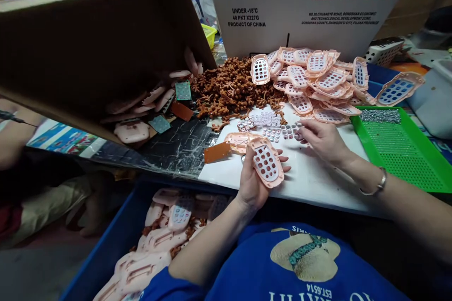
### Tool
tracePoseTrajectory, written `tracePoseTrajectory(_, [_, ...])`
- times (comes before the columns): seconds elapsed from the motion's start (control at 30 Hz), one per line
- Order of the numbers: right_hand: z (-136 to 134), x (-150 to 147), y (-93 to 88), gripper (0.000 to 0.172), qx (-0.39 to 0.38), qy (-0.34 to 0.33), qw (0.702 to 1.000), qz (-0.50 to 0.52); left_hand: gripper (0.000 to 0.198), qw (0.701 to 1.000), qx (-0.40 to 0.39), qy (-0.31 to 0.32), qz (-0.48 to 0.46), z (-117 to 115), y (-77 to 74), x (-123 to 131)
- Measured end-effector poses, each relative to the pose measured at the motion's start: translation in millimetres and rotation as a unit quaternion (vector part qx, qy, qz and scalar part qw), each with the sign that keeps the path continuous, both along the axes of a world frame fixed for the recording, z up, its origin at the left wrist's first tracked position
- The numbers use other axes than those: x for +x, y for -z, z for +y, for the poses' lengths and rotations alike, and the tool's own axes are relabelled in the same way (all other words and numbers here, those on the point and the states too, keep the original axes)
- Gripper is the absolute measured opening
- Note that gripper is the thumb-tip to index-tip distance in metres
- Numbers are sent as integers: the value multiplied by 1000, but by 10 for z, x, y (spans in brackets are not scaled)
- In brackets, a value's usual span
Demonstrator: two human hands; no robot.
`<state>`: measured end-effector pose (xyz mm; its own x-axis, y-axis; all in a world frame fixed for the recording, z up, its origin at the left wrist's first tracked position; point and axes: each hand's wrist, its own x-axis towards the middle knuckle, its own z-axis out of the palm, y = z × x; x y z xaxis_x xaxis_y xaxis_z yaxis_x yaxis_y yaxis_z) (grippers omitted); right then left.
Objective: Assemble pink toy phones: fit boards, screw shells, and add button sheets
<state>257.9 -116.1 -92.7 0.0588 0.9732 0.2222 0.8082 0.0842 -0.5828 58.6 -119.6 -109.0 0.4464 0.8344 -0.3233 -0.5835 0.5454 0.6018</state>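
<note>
My left hand [252, 190] is closed round a pink plastic shell half [267, 163], whose white inset has rows of holes. Its fingers show beyond the shell's right edge. To the right, my right hand [323, 143] pinches the end of a small clear button pad [290, 131] just above the white work board [310, 174]. More button pads [264, 119] lie in a heap beside it. Behind the held shell lies another pink shell half [235, 140] with thin wires, partly hidden. An orange-brown circuit board [216, 152] sits at its left.
Many pink shells [332, 80] are piled behind my right hand, beside a heap of brown bone-shaped parts [233, 84]. A green tray [409, 150] with small metal pieces [381, 116] stands right. A tipped carton [106, 56] spills shells left; a blue bin [116, 225] holds more below.
</note>
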Motion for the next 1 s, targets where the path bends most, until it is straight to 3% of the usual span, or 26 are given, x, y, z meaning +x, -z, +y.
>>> tracePoseTrajectory(0.07, [-115,25,-39,25,-21,22,972,232,60,1000,-1,8,-11,-10,-7,55])
tracePoseTrajectory(0.13, [-235,15,-63,25,-49,38,908,414,64,999,-14,21,-28,-32,-20,120])
tracePoseTrajectory(0.2, [-335,-14,-73,27,-60,48,879,471,67,998,-33,33,-39,-67,-33,190])
tracePoseTrajectory(0.37, [-452,-80,-59,31,-66,39,862,500,67,994,-31,79,-72,-159,-34,319])
tracePoseTrajectory(0.57, [-516,-67,-46,40,-56,58,892,445,59,996,-17,58,-60,-167,-5,353])
tracePoseTrajectory(0.67, [-570,-50,-94,42,-38,51,929,364,54,999,4,18,-35,-174,53,364])
tracePoseTrajectory(0.73, [-596,-63,-170,34,-24,34,961,273,56,1000,21,7,-18,-196,113,380])
tracePoseTrajectory(0.87, [-582,-171,-379,22,7,-8,993,114,61,998,41,39,-24,-259,178,438])
tracePoseTrajectory(1.0, [-547,-275,-436,25,8,-39,988,149,62,993,4,93,-68,-301,86,488])
